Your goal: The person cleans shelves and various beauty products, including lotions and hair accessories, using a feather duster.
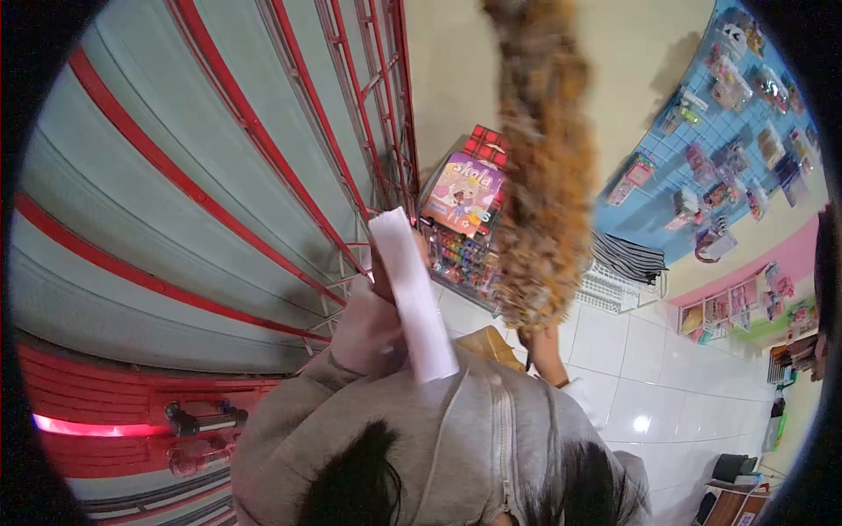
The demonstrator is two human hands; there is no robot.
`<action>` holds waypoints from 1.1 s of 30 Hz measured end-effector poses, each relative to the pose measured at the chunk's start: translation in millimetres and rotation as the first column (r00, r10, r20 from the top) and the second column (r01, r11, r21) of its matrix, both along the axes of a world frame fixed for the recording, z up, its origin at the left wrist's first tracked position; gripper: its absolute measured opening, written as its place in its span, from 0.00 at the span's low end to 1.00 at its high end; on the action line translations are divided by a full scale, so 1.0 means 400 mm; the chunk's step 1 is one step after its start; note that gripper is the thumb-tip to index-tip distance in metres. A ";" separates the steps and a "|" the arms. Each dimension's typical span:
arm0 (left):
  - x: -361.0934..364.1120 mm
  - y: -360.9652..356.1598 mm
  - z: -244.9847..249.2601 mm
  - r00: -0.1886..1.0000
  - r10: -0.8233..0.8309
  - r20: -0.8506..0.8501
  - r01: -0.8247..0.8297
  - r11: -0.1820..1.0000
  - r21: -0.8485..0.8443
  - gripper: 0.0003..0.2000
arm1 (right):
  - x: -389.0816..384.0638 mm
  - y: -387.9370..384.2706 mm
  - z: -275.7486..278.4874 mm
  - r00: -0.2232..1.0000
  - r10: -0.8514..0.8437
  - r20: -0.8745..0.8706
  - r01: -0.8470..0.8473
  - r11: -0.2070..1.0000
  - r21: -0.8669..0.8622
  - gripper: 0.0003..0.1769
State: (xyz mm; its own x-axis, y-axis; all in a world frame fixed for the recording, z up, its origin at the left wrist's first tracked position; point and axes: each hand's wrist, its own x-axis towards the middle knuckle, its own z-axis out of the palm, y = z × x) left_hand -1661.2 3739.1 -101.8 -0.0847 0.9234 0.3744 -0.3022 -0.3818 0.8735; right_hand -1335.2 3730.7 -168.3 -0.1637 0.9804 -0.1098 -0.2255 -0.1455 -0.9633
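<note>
My right hand [547, 352] is closed around the handle of a feather duster [545, 184] with brown and golden feathers. The duster points up and away from me, its upper end blurred. In my left hand [382, 279] is a long white slab [414, 302], plain on the side facing me and smeared by motion; whether it is a box or folded paper I cannot make out. Most of the left fingers hide behind it. Beyond my hands, a purple "skola" package [463, 188] sits above a rack of small colourful items [460, 260], partly covered by the duster.
A red metal grille [263, 140] runs along the left in front of a grey shutter. Hanging goods fill a blue wire panel [702, 149] on the right. A white wire basket [605, 285] with striped cloth stands below it on white floor tiles [645, 351].
</note>
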 end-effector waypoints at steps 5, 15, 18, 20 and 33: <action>-0.031 0.077 0.082 0.589 0.555 -0.587 -0.466 0.827 0.314 0.28 | 0.050 -0.027 0.113 0.968 0.007 0.252 -0.036 0.993 0.111 0.10; 0.000 0.139 0.068 0.376 0.713 -0.592 -0.617 0.669 0.414 0.18 | 0.001 -0.037 0.124 0.510 -0.239 0.827 -0.479 0.719 0.503 0.17; -0.008 0.119 0.094 0.493 0.735 -0.466 -0.624 0.672 0.399 0.18 | 0.008 -0.063 0.105 0.594 -0.073 0.801 -0.410 0.829 0.380 0.17; -0.006 0.121 0.148 0.428 0.763 -0.485 -0.587 0.642 0.493 0.19 | 0.027 -0.073 0.098 0.665 -0.011 0.747 -0.309 0.906 0.288 0.17; 0.014 0.088 0.208 0.250 0.716 -0.652 -0.514 0.669 0.537 0.40 | 0.088 -0.124 0.069 0.699 0.025 0.715 -0.166 0.978 0.129 0.17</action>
